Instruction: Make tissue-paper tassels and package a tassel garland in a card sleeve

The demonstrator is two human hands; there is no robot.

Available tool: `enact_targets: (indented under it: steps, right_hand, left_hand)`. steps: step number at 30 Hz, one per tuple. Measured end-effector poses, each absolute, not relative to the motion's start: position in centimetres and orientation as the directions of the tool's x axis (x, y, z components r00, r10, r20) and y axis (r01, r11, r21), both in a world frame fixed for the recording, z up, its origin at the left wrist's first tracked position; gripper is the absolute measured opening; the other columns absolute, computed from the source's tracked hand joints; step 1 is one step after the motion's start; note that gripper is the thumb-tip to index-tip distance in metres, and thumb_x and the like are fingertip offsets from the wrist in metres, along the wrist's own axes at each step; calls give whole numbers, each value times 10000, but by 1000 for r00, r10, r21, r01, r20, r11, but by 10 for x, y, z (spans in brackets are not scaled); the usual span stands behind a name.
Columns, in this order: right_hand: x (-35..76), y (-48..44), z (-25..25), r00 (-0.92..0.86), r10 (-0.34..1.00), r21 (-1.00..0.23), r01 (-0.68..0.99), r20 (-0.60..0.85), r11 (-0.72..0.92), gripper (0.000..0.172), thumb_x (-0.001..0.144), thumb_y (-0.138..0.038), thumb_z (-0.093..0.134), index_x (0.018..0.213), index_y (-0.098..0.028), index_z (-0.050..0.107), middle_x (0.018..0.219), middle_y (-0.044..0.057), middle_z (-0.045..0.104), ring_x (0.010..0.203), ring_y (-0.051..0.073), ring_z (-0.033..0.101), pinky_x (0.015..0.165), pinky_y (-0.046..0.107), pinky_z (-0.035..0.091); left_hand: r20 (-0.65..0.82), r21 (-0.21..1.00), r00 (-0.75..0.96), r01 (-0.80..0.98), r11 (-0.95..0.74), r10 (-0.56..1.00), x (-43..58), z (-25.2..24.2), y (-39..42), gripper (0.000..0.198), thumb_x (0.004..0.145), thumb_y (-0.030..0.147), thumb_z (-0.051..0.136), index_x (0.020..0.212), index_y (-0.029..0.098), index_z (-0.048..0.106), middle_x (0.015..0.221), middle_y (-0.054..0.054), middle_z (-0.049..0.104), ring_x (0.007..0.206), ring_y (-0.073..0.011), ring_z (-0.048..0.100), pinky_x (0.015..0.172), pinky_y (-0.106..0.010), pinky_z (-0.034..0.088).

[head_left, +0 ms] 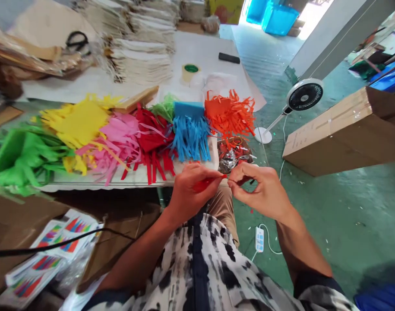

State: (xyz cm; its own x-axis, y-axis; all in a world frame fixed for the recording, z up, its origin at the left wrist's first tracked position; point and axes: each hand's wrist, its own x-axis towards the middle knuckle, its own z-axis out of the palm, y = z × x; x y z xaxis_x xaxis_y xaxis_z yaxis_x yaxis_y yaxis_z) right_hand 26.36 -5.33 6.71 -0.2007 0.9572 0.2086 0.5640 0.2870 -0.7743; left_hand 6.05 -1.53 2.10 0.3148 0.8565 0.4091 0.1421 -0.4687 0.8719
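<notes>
My left hand (194,190) is closed in a pinch over the table's front edge, with red paper (201,185) in its grip. A small red tip pokes out past its thumb and forefinger. Close beside that tip, my right hand (265,192) also pinches, thumb against forefinger; what it holds is too small to make out. Beyond the hands lie fringed paper bundles: blue (191,134), orange-red (229,114), dark red (152,134), pink (122,134), yellow (80,123) and green (32,155).
A box of red and silver scraps (231,157) sits just past my hands. Farther back are a tape roll (191,74), a black bar (229,58), scissors (77,41) and white stacks (140,60). A fan (304,96) and a cardboard carton (333,129) stand at right.
</notes>
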Motion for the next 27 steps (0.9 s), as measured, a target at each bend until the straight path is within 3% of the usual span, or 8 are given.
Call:
enact_targets:
  steps: [8, 21, 24, 27]
  right_hand:
    - [267, -55, 69, -300, 938, -746, 581, 174, 324, 55, 886, -170, 686, 871, -224, 686, 799, -29, 720, 684, 105, 656, 667, 234, 536]
    - [268, -59, 70, -355, 924, -727, 596, 144, 342, 67, 936, -203, 690, 880, -238, 679, 774, -28, 724, 673, 118, 673, 639, 243, 530]
    - [266, -61, 68, -341, 927, -729, 593, 158, 342, 69, 980, -239, 670, 911, -234, 674, 787, -23, 722, 677, 112, 660, 648, 242, 517]
    - [263, -62, 65, -315, 935, -740, 588, 163, 327, 92, 1029, -274, 615, 957, -232, 651, 826, -7, 732, 713, 118, 665, 670, 252, 506]
  left_hand:
    - [526, 733, 476, 167, -659, 705, 51, 19, -13, 60, 943, 229, 703, 950, 258, 755, 793, 16, 775, 746, -163, 669, 875, -378, 474]
    - [498, 548, 656, 269, -792, 568, 42, 29, -8, 87, 956, 261, 669, 949, 301, 746, 766, 41, 776, 758, -169, 662, 1023, -425, 405]
    - [519, 599, 619, 228, -767, 589, 45, 28, -9, 77, 952, 233, 676, 926, 277, 734, 769, 34, 771, 748, -165, 668, 981, -413, 437]
    - [479, 740, 516, 197, -643, 710, 49, 23, -13, 39, 950, 251, 703, 931, 255, 736, 807, 4, 776, 767, -175, 687, 892, -384, 494]
